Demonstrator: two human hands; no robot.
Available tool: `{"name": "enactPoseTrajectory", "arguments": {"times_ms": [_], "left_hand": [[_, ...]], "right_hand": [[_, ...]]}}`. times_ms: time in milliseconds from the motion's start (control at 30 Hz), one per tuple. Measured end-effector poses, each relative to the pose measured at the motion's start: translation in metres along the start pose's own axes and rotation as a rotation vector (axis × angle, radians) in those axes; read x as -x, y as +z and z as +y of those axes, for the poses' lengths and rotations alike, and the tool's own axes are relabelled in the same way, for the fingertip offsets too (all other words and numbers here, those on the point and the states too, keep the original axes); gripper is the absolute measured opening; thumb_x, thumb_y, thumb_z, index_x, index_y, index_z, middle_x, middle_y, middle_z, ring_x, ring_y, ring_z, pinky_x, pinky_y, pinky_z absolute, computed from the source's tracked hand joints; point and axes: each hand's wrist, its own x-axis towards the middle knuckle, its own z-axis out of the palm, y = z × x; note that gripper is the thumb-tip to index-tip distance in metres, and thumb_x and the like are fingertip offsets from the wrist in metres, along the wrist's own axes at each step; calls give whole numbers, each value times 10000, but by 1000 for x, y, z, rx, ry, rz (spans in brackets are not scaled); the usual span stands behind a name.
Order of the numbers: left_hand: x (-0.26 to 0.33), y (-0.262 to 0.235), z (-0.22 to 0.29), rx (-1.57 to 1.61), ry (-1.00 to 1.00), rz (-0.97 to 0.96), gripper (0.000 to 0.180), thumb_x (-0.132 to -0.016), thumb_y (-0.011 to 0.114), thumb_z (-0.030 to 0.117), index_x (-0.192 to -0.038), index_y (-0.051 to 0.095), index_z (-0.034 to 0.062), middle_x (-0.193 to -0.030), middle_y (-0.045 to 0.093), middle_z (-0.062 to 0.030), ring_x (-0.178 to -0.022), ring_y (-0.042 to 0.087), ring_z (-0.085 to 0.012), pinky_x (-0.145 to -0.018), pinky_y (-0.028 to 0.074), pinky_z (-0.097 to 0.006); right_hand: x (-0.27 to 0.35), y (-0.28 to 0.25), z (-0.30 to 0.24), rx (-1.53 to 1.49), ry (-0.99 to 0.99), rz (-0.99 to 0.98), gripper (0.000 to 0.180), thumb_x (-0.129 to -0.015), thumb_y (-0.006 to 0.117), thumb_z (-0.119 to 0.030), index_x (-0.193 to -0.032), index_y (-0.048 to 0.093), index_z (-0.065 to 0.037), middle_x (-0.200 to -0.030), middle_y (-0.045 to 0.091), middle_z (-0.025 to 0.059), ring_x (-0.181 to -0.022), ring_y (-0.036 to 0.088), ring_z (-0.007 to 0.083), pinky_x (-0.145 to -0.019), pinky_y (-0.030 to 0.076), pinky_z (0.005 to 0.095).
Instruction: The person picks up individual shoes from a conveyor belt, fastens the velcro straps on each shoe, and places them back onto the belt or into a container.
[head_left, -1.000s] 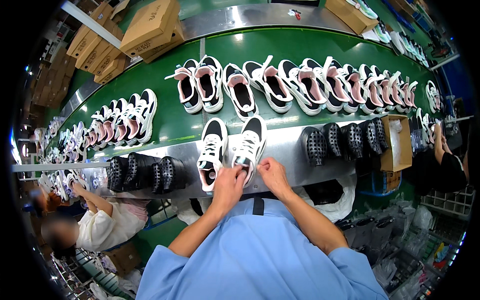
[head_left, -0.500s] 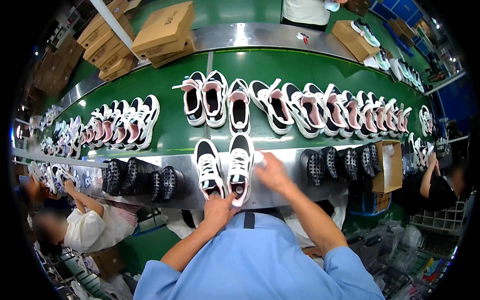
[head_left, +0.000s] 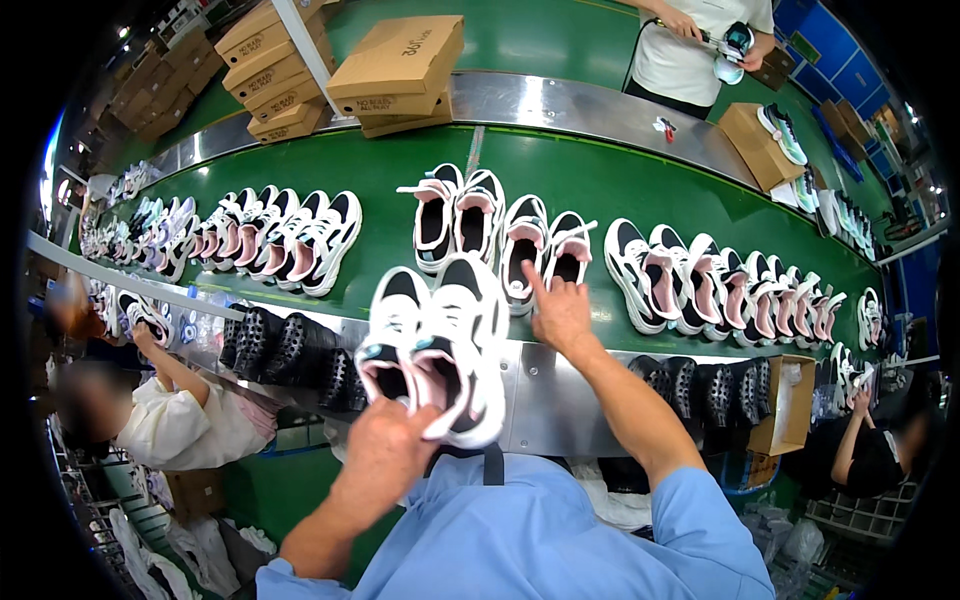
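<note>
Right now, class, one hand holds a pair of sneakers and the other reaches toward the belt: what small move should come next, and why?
Probably set the pair of sneakers, pinched at the heels by the left hand, onto the green belt in the gap left of the right hand, whose finger points toward a shoe in the row there.

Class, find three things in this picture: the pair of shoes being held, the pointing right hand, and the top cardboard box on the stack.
held shoes (head_left: 440, 350): head view, white side of the pair.
right hand (head_left: 560, 312): head view, back of the hand.
top box (head_left: 398, 52): head view, its lid.
</note>
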Motion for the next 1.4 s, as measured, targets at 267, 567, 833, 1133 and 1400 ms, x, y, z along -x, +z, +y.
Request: {"name": "enactPoseTrajectory", "arguments": {"times_ms": [267, 567, 833, 1133, 1400], "left_hand": [[-64, -31, -94, -260, -170, 23, 270, -780, 861, 193, -970, 726, 57, -794, 696, -187, -803, 670, -392, -742, 545, -502], [-83, -8, -161, -347, -266, -87, 310, -775, 878, 239, -995, 743, 66, -827, 743, -164, -839, 709, -378, -770, 582, -481], [-100, -15, -169, -317, -243, -179, 335, -778, 879, 239, -1061, 772, 95, -873, 742, -185, -892, 711, -400, -812, 583, -500], [-175, 67, -253, -269, -134, -68, 311, -811, 851, 257, -1079, 747, 139, -911, 758, -179, -928, 718, -395, -811, 588, -509], [-170, 53, -251, -412, -306, -433, 633, -769, 870, 246, -1365, 655, 220, -1285, 702, -146, -1252, 623, -388, -1018, 540, -515]], "right_hand": [[-33, 20, 23, 46, 271, -8, 524, -924, 656, -649, -1100, 784, -172, -989, 749, 163, -944, 721, 326, -882, 485, 528], [-61, -56, -32, 0, 131, 61, 817, -807, 834, -436, -1524, 514, -208, -1403, 581, 331, -1194, 606, 425, -985, 466, 532], [-177, 27, -146, -109, 120, -314, 587, -855, 787, -562, -1311, 680, -208, -1215, 688, 183, -1183, 640, 359, -986, 458, 494], [-104, -86, -47, -174, -16, 103, 409, -850, 801, -439, -979, 721, -60, -900, 726, 201, -874, 722, 394, -746, 559, 510], [56, -105, -63, -178, -257, -55, 425, -768, 862, -442, -1023, 732, -129, -856, 629, 113, -840, 647, 302, -737, 495, 476]]}}
